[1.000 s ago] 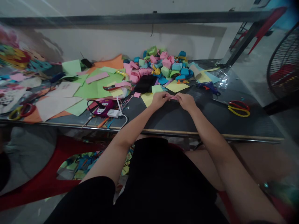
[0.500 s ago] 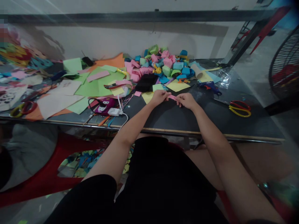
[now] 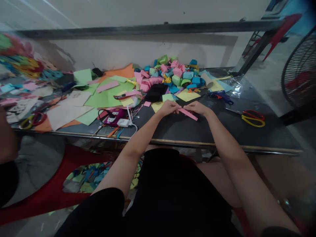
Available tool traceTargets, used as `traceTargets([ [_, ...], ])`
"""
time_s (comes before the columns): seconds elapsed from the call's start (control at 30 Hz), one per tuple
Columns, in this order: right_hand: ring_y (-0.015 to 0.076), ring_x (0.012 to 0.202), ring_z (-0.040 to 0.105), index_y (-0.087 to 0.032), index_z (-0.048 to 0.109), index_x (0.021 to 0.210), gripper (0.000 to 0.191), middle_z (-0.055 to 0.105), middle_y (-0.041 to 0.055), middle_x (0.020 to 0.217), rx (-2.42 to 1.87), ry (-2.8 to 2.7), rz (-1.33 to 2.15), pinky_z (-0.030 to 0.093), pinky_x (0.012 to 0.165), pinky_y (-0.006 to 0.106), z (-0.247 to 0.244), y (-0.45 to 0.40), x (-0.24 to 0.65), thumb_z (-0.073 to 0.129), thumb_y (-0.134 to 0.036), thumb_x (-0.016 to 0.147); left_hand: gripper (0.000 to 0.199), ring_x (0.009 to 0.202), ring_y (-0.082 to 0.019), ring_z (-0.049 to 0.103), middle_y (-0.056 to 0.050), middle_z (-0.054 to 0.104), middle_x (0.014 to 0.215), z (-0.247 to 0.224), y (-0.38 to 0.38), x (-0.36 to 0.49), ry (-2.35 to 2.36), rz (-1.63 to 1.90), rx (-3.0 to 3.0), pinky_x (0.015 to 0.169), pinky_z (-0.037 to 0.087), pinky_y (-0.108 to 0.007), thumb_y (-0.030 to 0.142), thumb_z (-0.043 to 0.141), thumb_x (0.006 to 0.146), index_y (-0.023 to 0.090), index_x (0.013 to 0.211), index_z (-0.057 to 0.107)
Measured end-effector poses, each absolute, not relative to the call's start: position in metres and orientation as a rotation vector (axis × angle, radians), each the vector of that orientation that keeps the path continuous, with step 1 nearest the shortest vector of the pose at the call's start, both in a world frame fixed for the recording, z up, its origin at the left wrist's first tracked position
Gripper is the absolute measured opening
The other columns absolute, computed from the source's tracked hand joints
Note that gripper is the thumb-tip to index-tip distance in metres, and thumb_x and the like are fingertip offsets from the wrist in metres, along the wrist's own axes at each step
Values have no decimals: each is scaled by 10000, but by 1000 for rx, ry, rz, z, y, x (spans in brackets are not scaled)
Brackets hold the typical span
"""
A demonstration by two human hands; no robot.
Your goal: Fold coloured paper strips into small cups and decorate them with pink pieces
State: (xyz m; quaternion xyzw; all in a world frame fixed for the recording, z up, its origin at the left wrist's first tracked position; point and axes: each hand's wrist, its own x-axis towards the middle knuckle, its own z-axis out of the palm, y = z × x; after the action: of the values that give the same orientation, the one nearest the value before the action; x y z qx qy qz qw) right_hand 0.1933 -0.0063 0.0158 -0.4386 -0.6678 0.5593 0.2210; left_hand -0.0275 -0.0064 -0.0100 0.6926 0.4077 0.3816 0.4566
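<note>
A narrow pink paper strip (image 3: 189,114) slants over the dark tabletop between my hands. My left hand (image 3: 171,108) is closed in a pinch on the strip's upper left end. Fingers bent, my right hand (image 3: 197,108) pinches near the strip's upper edge, and its loose end points down to the right. The exact hold of the right fingertips is partly hidden. Just behind the left hand lie a pale green paper square (image 3: 169,97) and a yellow sheet (image 3: 157,106).
Folded paper pieces (image 3: 176,74) are heaped at the back. Scissors (image 3: 253,118) and a blue glue gun (image 3: 222,96) lie to the right. A purple power socket (image 3: 114,117) with cables sits left, near green sheets (image 3: 103,95). A fan (image 3: 300,70) stands far right; another person's arm (image 3: 7,138) shows far left.
More of the pink strip now shows, its free end sticking out to the lower right past my right fingers. The view has tilted slightly upward. A person's arm has appeared at the left edge.
</note>
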Motion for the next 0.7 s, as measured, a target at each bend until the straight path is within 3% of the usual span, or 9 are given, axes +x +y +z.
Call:
traceTargets([
  [0.2,141,470,674,-137,777,677,291,748,72,618,-1255,-1868,1321,522,432,203,9,-1,157,886,-398,751,299,550,-89,593,-40,703,625,-24,6,-32,1104,1078,1668,555,459,-210,402,751,829,136,692,743],
  [0.37,156,534,714,-128,752,676,323,770,96,682,-1180,-1653,1319,610,558,243,-8,-8,146,857,-410,795,177,838,-154,709,-70,788,895,-30,12,-27,1183,1237,1746,754,521,-238,318,726,851,154,824,786],
  [0.53,188,705,771,-138,786,766,259,801,110,794,-1150,-1682,1393,660,728,296,-5,-6,155,852,-386,804,166,863,-161,720,-42,792,890,-26,7,-21,1358,1307,1816,795,510,-244,278,691,901,196,820,810],
  [0.7,198,696,771,-131,787,771,193,798,129,791,-1221,-1674,1569,675,703,307,1,-2,166,866,-306,789,189,855,-152,699,-29,773,864,-24,0,-20,1451,1427,1832,789,486,-244,271,668,930,203,820,806],
])
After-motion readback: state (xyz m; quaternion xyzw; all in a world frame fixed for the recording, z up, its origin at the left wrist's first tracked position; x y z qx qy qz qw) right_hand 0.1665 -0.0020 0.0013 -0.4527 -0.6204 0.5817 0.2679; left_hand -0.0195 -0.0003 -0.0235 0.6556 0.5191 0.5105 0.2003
